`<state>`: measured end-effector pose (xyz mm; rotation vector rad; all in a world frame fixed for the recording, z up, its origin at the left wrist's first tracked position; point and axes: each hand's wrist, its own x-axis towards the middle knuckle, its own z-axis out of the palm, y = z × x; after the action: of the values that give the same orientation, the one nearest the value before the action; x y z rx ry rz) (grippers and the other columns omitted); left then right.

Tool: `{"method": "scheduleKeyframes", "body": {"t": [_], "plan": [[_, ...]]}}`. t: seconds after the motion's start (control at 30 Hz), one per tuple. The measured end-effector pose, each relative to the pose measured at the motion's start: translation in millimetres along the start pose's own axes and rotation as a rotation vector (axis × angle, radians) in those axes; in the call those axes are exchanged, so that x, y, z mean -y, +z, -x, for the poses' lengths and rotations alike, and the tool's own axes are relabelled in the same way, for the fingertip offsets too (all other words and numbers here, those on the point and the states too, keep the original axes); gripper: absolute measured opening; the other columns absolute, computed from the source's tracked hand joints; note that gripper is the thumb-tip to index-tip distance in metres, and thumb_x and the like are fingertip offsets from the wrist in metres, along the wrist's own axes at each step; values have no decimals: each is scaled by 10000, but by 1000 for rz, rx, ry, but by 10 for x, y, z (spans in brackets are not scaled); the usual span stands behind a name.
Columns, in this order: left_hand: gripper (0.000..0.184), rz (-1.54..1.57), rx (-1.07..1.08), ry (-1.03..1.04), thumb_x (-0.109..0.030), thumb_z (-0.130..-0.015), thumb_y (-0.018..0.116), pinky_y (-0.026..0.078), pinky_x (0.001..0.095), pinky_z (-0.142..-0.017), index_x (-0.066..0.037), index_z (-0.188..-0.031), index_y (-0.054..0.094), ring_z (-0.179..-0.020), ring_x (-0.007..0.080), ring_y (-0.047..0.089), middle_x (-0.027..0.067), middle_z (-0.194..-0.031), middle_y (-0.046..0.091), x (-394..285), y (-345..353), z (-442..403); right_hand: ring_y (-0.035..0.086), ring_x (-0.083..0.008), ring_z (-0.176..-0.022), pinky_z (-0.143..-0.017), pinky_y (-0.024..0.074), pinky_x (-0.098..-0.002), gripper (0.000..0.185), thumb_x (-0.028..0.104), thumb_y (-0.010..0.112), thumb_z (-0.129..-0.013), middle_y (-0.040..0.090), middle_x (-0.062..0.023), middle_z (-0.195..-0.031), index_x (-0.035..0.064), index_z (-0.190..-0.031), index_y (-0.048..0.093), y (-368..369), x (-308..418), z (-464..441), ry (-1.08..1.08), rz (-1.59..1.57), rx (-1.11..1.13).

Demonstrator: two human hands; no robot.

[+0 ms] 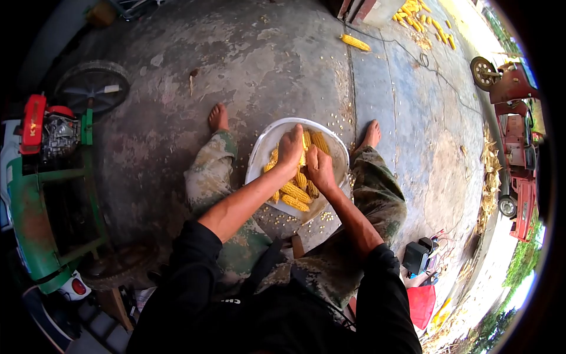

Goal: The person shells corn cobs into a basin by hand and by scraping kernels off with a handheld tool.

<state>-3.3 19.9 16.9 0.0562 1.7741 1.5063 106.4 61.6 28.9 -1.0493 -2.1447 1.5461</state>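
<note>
Both my hands are over a white basin point(253, 168) that stands on the floor between my feet. My left hand point(289, 148) is closed around an ear of corn point(303, 156), of which only a yellow strip shows between the hands. On its other side, my right hand point(319, 169) grips the same ear with curled fingers; the fingertips are partly hidden. Several yellow corn cobs point(295, 194) lie in the basin below and around my hands.
Loose kernels point(289, 223) are scattered around the basin. One ear point(355, 42) lies farther off, near a corn pile point(415, 15) and a dark cable point(423, 59). A green machine with a red engine point(50, 130) stands left. A black box point(416, 257) sits right.
</note>
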Motion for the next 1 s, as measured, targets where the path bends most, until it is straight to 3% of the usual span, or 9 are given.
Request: {"method": "scheduleKeyframes", "body": {"t": [0.2,0.3,0.4,0.53,0.67,0.73,0.8,0.87,1.0], "plan": [[543,142,106,-78,-496,-970,556,497,328,-824,-16,-1225,552,-985,187,585,103,-1106,601,91,-111,-181,620,-238,-560,-517,463,-410,448,345,422,-1031,595,-145,-620,-31,-866,600,-13,-165,-142,41,-27,-3],[593,126,69,-26,-529,-945,582,464,357,-927,-37,-1269,518,-1095,202,551,107,-1193,573,93,-173,-207,679,-218,-786,-673,609,-338,395,287,448,-1034,643,-145,-954,-53,-1200,561,-127,28,-140,256,-365,138],[612,104,66,1,-534,-943,581,441,364,-971,-41,-1296,503,-1153,204,525,112,-1236,557,51,-206,-182,675,-230,-733,-659,620,-352,362,221,477,-1007,659,-155,-899,-61,-1204,588,-120,-40,-177,116,-377,71],[616,97,123,-73,-524,-949,576,466,370,-944,-37,-1316,490,-1159,208,528,107,-1253,550,52,-204,-179,687,-211,-871,-670,618,-328,339,197,508,-987,665,-147,-921,-50,-1194,612,-292,-25,-198,181,-211,194],[354,202,275,-80,-265,-934,579,498,344,-869,-42,-1205,534,-1015,172,584,71,-1092,579,-5,-201,-143,714,-253,-847,-780,562,-325,312,146,515,-962,708,-183,-978,-39,-1187,627,-315,-222,-283,-58,70,69],[317,211,338,-91,-204,-910,583,504,330,-848,-44,-1180,538,-977,161,591,63,-1067,578,-13,-197,-158,714,-256,-896,-829,532,-323,326,130,515,-955,712,-212,-995,-55,-1207,608,-315,-224,-266,37,-80,50],[289,221,401,-100,-143,-887,587,510,315,-826,-46,-1155,541,-940,150,598,55,-1043,576,-74,-189,-122,647,-138,-808,-725,523,-273,352,156,522,-977,690,-121,-981,-80,-1231,582,-326,-204,-266,70,-147,77],[323,234,458,-88,-97,-864,608,521,302,-809,-41,-1173,528,-927,145,605,59,-1051,581,-151,-180,-29,641,-134,-804,-726,521,-273,360,192,524,-987,685,-103,-969,-75,-1220,587,-351,-80,-234,128,-276,61],[508,283,552,-90,-100,-910,629,526,320,-851,-61,-1373,422,-979,155,606,57,-1131,562,-220,-192,82,618,-125,-781,-713,511,-271,375,315,525,-1011,654,-41,-900,-26,-1130,623,-427,158,-212,411,-690,106]]}}
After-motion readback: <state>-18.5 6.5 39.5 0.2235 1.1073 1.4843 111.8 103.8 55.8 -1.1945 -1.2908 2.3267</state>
